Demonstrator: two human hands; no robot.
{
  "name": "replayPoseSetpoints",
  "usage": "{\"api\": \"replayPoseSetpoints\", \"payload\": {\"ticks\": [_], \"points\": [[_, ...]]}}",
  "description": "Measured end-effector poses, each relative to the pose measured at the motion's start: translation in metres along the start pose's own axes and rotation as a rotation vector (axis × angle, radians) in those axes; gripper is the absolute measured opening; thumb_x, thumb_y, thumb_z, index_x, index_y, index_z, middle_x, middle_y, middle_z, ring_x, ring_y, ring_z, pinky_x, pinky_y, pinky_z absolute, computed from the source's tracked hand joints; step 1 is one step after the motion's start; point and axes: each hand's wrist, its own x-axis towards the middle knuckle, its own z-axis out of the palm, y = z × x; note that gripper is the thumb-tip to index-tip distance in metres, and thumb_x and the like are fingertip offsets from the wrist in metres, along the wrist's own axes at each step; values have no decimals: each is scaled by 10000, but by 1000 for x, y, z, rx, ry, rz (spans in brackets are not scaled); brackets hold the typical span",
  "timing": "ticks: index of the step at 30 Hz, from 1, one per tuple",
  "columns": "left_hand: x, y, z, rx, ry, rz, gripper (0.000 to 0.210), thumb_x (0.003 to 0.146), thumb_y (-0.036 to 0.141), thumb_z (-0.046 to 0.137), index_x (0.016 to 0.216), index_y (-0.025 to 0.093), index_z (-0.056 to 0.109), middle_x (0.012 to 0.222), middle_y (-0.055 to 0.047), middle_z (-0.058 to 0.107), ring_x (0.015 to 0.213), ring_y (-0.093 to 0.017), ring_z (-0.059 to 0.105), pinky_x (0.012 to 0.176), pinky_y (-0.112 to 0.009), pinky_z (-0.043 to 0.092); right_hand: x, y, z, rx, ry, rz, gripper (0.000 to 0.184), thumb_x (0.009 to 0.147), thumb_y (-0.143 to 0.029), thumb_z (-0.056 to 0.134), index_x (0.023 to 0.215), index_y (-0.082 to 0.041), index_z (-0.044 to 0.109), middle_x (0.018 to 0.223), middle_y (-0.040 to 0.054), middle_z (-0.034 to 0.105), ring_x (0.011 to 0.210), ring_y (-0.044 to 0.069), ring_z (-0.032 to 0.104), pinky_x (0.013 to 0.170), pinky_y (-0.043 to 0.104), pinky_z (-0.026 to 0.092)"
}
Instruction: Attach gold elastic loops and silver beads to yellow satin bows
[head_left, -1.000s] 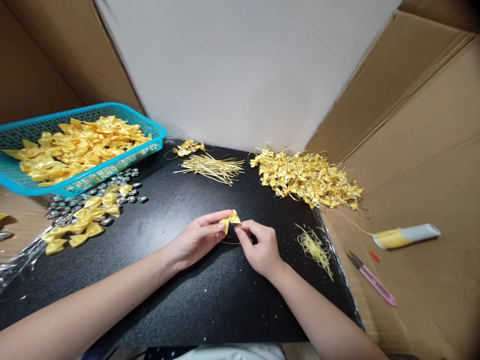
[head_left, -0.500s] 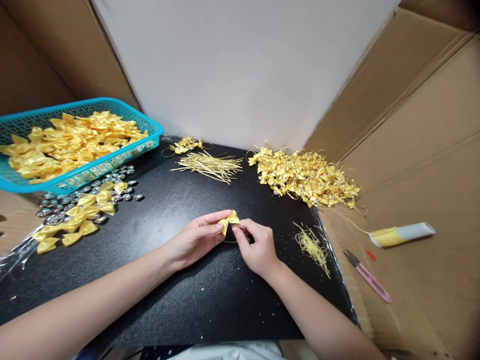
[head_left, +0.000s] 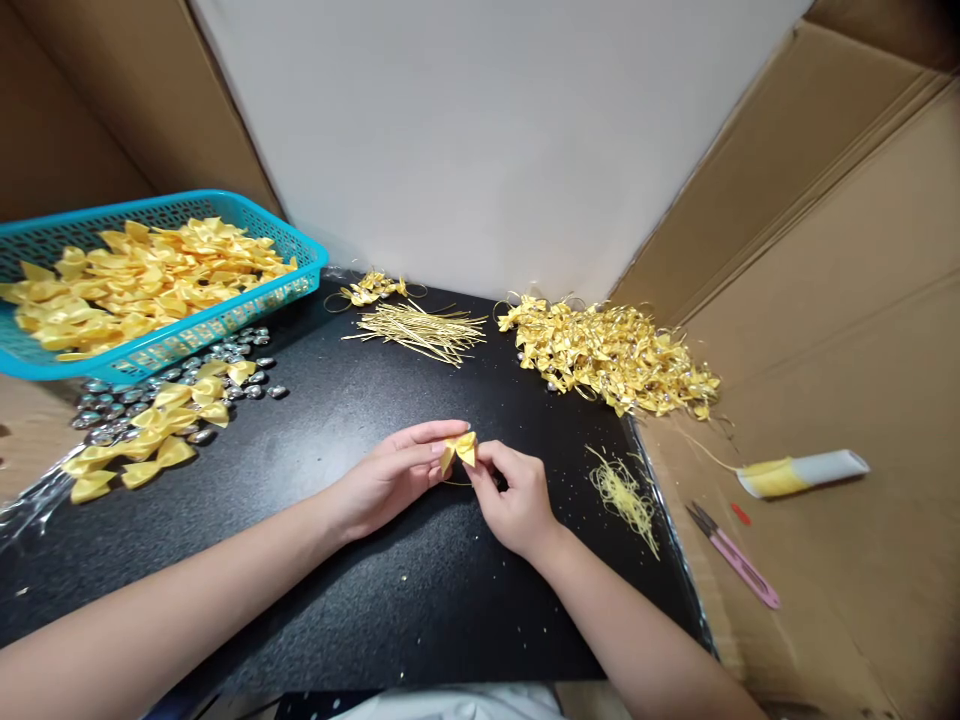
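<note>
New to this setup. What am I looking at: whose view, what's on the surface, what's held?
No machine: a person's two bare hands, seen from a head-worn camera looking forward and down. The left hand holds a yellow bow; the right hand has its fingertips at the bow's other edge, their exact grip unclear. On the black table lie silvery beads, loose bows, gold cords and a heap of looped bows. A blue basket holds more; pink snips lie at right.
</note>
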Motion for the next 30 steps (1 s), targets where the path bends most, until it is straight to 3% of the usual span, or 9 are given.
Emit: {"api": "replayPoseSetpoints", "payload": {"ticks": [5, 11, 14, 17, 19, 23, 27, 30], "points": [[0, 4, -1, 75, 4, 101, 338, 602, 159, 878, 922, 194, 776, 773, -15, 742, 735, -103, 642, 737, -192, 474, 0, -1, -1, 18, -42, 5, 154, 900, -193, 510, 777, -189, 603, 653, -4, 603, 538, 102, 511, 543, 210, 401], [-2, 8, 0, 116, 46, 127, 372, 656, 185, 849, 1018, 192, 758, 827, -20, 732, 761, -104, 621, 759, -203, 475, 1, -3, -3, 7, -53, 54, 188, 902, -219, 497, 751, -193, 604, 639, -5, 592, 535, 106, 502, 539, 219, 397], [-1, 4, 1, 117, 56, 120, 306, 624, 230, 877, 911, 200, 774, 789, -14, 710, 758, -115, 631, 775, -217, 491, 0, -6, -2, 31, -45, 72, 191, 900, -227, 501, 739, -191, 596, 625, -10, 577, 535, 105, 501, 541, 217, 401], [-1, 0, 0, 121, 102, 180, 208, 609, 246, 886, 770, 197, 765, 898, -13, 696, 844, -128, 629, 807, -216, 496, -2, -9, 1, 58, -47, 100, 190, 899, -226, 504, 733, -189, 589, 606, -18, 561, 527, 102, 499, 546, 216, 405], [-1, -2, 0, 142, 111, 221, 163, 622, 233, 875, 718, 187, 751, 903, -5, 682, 808, -108, 605, 751, -190, 490, -3, -11, 2, 72, -41, 115, 185, 899, -222, 504, 738, -187, 588, 601, -20, 559, 523, 100, 502, 549, 214, 408], [-2, 2, 0, 138, 102, 162, 164, 634, 215, 850, 768, 173, 766, 735, -13, 680, 682, -103, 571, 655, -196, 468, -3, -12, 2, 78, -12, 109, 179, 898, -223, 505, 747, -186, 594, 609, -17, 576, 525, 100, 516, 548, 213, 414], [-2, 6, 1, 145, 133, 176, 253, 608, 308, 850, 775, 129, 783, 769, -58, 721, 714, -140, 592, 683, -229, 475, -2, -11, 1, 55, 10, 120, 182, 897, -232, 504, 746, -189, 596, 601, -15, 573, 526, 105, 521, 541, 214, 421], [-1, 5, 1, 230, 204, 211, 185, 598, 259, 872, 729, 163, 782, 734, -37, 733, 692, -134, 596, 688, -233, 461, -2, -10, 1, 50, 13, 111, 178, 894, -226, 506, 745, -190, 594, 602, -16, 571, 529, 105, 522, 543, 216, 420]]}}
